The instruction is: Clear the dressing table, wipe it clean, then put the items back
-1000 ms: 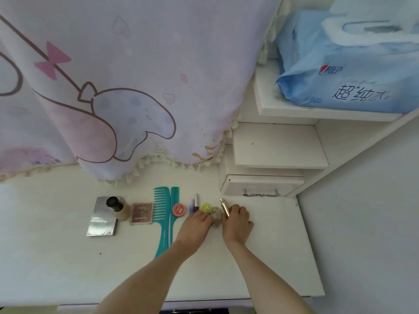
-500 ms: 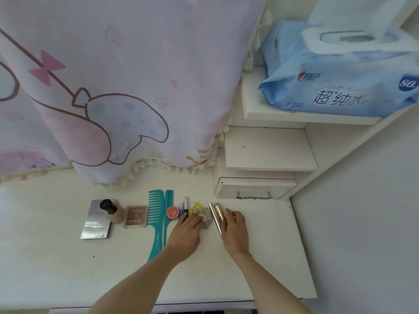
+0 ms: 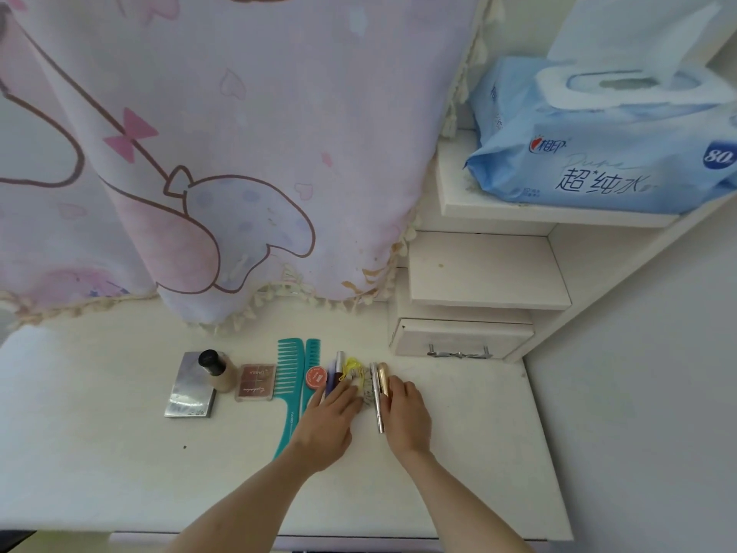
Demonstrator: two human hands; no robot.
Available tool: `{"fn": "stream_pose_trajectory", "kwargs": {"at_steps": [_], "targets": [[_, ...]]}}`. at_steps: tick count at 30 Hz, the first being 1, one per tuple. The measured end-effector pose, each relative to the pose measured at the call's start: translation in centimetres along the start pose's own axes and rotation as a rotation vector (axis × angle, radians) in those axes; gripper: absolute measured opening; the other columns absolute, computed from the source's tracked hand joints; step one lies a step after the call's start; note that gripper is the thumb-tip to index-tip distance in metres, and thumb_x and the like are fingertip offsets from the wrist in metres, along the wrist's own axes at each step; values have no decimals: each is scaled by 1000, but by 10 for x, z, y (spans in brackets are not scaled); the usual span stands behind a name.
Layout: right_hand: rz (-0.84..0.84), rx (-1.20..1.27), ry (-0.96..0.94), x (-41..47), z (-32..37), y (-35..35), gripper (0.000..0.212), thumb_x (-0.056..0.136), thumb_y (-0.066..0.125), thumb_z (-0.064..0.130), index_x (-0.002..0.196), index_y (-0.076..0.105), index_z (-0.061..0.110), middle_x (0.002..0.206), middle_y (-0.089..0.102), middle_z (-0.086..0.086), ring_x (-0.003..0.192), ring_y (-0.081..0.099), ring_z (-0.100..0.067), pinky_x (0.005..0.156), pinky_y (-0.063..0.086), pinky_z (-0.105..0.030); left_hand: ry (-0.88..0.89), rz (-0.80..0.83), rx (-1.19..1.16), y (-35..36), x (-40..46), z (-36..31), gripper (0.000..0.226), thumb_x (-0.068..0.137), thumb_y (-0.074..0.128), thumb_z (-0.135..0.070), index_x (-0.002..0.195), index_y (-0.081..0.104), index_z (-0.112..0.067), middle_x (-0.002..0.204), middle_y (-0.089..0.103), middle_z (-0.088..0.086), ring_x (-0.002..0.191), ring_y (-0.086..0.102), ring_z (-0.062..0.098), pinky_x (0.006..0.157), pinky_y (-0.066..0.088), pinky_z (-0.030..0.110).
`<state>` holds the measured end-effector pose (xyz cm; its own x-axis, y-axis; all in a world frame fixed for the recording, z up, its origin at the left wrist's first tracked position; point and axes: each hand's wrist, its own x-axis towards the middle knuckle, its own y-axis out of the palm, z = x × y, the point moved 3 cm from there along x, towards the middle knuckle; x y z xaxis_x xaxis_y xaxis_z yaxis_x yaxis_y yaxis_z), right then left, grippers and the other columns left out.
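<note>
A row of items lies on the white dressing table [image 3: 99,464]: a silver compact [image 3: 190,387], a beige bottle with a black cap [image 3: 217,368], a brown palette [image 3: 255,381], two teal combs [image 3: 293,387], a small red tin [image 3: 316,377], a purple tube [image 3: 334,371], a yellow hair tie [image 3: 353,367], a silver pen-like tube [image 3: 377,397] and a gold tube [image 3: 383,377]. My left hand [image 3: 329,427] rests flat with straight fingers on the purple tube and a grey clip. My right hand [image 3: 406,417] lies beside the silver and gold tubes, fingertips touching the gold tube.
A pink patterned curtain [image 3: 239,153] hangs over the table's back. At the back right stand a small drawer [image 3: 462,339] and stepped shelves, with a blue pack of wet wipes [image 3: 606,153] on the top shelf. A grey wall runs along the right.
The tubes now lie straight side by side. My left hand has flattened and slid back a little, uncovering the hair tie. The camera has tilted, so the whole scene sits lower.
</note>
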<state>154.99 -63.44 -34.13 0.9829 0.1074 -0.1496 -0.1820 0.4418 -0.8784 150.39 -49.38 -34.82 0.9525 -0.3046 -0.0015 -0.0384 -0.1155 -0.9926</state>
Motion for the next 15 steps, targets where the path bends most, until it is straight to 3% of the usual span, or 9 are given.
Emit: {"fn": "stream_pose_trajectory", "kwargs": {"at_steps": [5, 7, 9, 15], "targets": [[-117, -27, -87, 0, -5, 0, 18, 71, 73, 9, 84, 61, 11, 75, 61, -7, 70, 59, -29, 50, 48, -36, -29, 20, -43, -4, -4, 1, 65, 61, 73, -27, 123, 58, -19, 125, 60, 0, 117, 55, 22, 95, 44, 46], [-141, 1, -98, 1, -6, 0, 15, 78, 66, 9, 92, 63, 8, 84, 62, -9, 79, 59, -31, 59, 50, -38, -40, 28, -53, -8, -5, 2, 60, 65, 66, -27, 124, 56, -19, 125, 60, 1, 116, 55, 23, 95, 43, 47], [-121, 22, -113, 3, -3, -3, 25, 85, 58, 13, 109, 62, 7, 97, 63, -10, 92, 57, -30, 71, 50, -38, -57, 15, -58, -12, -6, 7, 53, 71, 50, -28, 123, 55, -20, 125, 59, 1, 117, 54, 24, 97, 43, 48], [-118, -103, -216, 6, 4, 4, 49, 71, 72, 15, 118, 61, 7, 112, 65, -10, 98, 63, -29, 77, 55, -36, -88, -44, 17, -40, -4, 19, 50, 72, 39, -37, 117, 55, -22, 117, 62, 0, 109, 59, 22, 90, 49, 42]]}}
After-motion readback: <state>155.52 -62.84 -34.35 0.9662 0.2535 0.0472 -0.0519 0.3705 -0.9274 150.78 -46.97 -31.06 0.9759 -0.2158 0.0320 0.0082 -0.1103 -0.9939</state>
